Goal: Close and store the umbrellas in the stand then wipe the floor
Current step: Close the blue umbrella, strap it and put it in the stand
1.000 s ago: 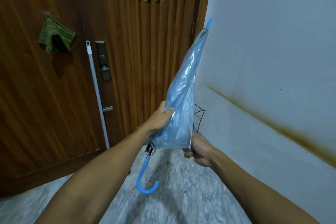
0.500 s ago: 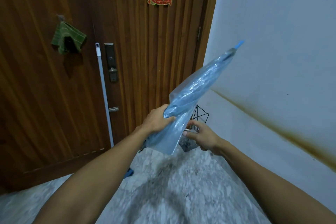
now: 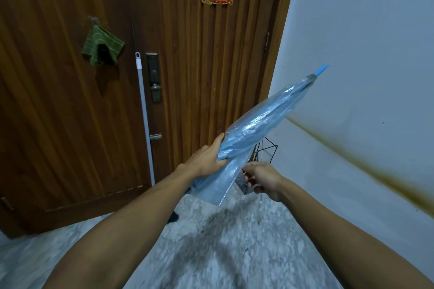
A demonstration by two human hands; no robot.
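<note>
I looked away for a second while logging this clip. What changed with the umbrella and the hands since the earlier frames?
The folded blue umbrella tipped from nearly upright to a slant, tip swinging right toward the wall. The right hand shifted from its lower edge to beside the loose canopy. The left hand still grips the canopy; the wire stand stays empty.

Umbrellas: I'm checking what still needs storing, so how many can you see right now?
1: a folded blue umbrella, held by both hands above the floor, tip toward the right wall. The wire stand behind it is mostly hidden, so others may be there.
</note>
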